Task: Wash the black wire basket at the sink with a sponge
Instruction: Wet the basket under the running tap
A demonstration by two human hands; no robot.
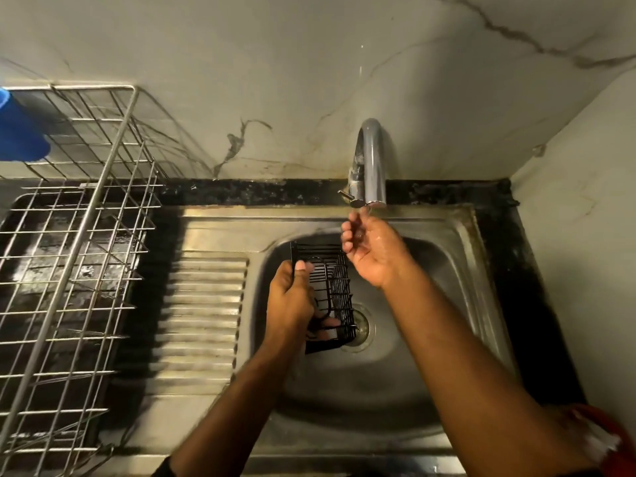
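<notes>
A small black wire basket [335, 290] hangs over the steel sink bowl [430, 270], above the drain. My left hand [292, 297] grips its left side, thumb on the upper rim and fingers wrapped under the lower end. My right hand [371, 253] is raised just below the spout of the chrome tap [373, 160], wet, fingers loosely curled and holding nothing. I cannot tell whether water is running. No sponge is in view.
A ribbed steel drainboard [203, 311] lies left of the bowl. A large metal wire dish rack [79, 242] stands at far left with a blue item [20, 132] on it. Marble wall behind and to the right. Something red [599, 435] sits at the lower right corner.
</notes>
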